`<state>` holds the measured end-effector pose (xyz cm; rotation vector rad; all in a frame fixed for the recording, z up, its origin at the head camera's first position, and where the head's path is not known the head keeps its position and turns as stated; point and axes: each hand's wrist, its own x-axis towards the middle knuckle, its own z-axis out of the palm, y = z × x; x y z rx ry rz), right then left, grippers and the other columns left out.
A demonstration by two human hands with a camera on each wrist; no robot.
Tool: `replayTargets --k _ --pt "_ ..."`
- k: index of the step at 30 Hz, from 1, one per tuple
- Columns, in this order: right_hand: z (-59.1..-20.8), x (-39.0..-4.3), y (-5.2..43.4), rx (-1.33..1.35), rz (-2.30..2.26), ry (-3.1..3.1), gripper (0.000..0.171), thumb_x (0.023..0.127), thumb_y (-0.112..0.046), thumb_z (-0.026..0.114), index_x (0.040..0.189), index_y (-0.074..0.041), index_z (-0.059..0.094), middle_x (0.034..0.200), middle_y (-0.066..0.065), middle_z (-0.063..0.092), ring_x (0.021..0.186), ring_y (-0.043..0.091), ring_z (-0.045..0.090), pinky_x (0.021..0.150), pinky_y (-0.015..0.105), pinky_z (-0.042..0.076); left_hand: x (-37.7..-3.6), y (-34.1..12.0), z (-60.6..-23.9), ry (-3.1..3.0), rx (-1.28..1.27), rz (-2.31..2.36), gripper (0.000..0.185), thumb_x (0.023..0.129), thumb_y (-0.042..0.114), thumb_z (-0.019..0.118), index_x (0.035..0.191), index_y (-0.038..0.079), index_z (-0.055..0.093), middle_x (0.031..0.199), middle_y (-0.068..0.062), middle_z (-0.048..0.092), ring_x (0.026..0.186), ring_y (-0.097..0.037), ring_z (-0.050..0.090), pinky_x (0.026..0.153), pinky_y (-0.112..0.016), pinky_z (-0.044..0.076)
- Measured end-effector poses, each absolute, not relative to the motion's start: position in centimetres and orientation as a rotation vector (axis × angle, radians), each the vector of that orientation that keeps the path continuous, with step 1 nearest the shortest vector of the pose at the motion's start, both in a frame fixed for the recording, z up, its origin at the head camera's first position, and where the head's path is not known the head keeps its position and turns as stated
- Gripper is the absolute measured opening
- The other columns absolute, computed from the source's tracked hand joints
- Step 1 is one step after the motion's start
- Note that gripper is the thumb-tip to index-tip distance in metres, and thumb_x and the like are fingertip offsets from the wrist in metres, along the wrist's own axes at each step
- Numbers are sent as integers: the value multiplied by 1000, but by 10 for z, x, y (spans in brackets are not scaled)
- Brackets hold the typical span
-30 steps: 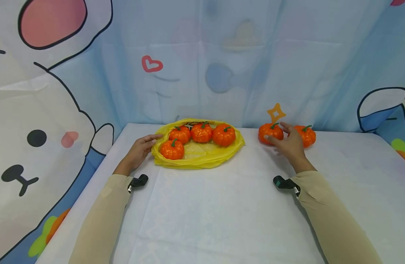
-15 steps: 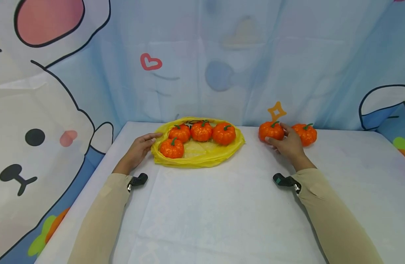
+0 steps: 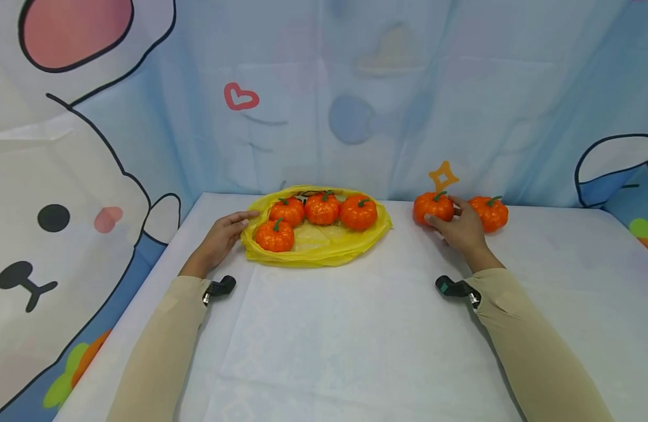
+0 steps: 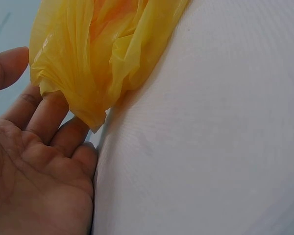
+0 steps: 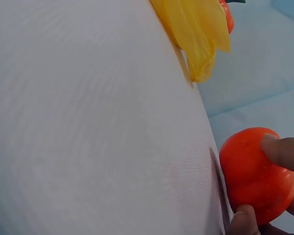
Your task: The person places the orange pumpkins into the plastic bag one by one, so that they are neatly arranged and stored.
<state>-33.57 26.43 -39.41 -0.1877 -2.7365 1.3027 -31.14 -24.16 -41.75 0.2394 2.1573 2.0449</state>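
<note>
A small orange toy pumpkin (image 3: 432,208) with a green stem is at the back right, and my right hand (image 3: 466,231) grips it from its right side. In the right wrist view, the thumb and fingertips press on the smooth pumpkin (image 5: 255,171) from opposite sides. My left hand (image 3: 218,240) rests at the left edge of a yellow plastic bag (image 3: 324,258), its fingers loosely extended. The left wrist view shows those fingers behind the bag's crumpled edge (image 4: 78,88), with the thumb apart from the other fingers. Several similar pumpkins (image 3: 359,213) lie inside the opened bag.
Another pumpkin (image 3: 491,214) sits just right of my right hand, partly covered by it. A white cloth covers the table (image 3: 334,340). Behind the table's far edge hangs a blue printed curtain (image 3: 302,135).
The right hand's thumb and fingers have closed in on the pumpkin, which shifts only very slightly. The left hand and bag stay in place, while the head view tilts a little.
</note>
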Motion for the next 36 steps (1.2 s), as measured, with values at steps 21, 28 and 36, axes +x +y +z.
replayTargets --k 21,28,36 --pt "-360 -321 228 -40 1343 -2607 84 89 -39 71 157 -17 27 153 21 37 125 40 46 96 46 49 -309 -241 -414 2163 241 2035 43 106 16 39 145 -1 44 160 -9 32 150 -19 24 124 -41 22" --pt "-340 -305 202 73 1441 -2535 84 88 -41 71 157 -22 27 155 16 37 130 37 48 102 52 49 -310 -241 -413 2169 235 2042 43 105 16 39 144 -1 45 159 -9 33 150 -20 25 124 -41 22" --pt "-326 -290 163 279 1757 -2520 83 90 -27 72 157 -22 25 157 14 34 138 33 45 110 46 42 -311 -242 -416 2166 244 2040 42 106 16 39 144 0 46 160 -8 32 150 -20 24 124 -41 21"
